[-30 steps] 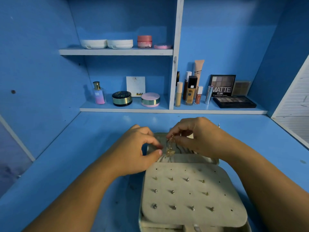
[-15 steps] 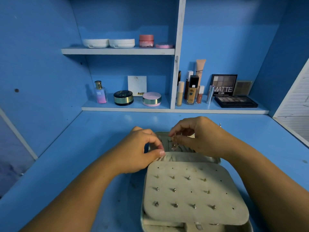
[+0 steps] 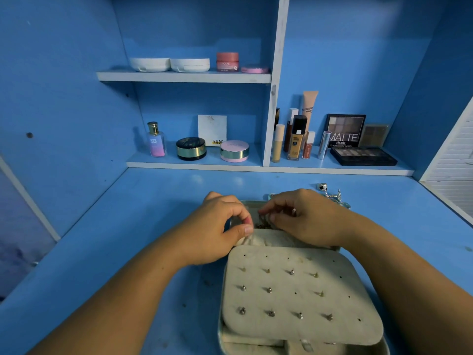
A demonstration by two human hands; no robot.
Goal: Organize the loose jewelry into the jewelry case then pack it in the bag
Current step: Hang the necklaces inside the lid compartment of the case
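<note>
Two pinches: our right hand point(image 3: 307, 219) holds the gold necklace point(image 3: 263, 224), now lower; left hand point(image 3: 212, 231), the velvety jewelry case pocket point(image 3: 263, 240).

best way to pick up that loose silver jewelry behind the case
Pinch it from straight above with fingertips. The silver jewelry lies low on the desk, just past the far right corner of the jewelry case, small and thin, so nothing offers a side grip. The right hand is nearest, but it pinches a gold chain now.
</note>
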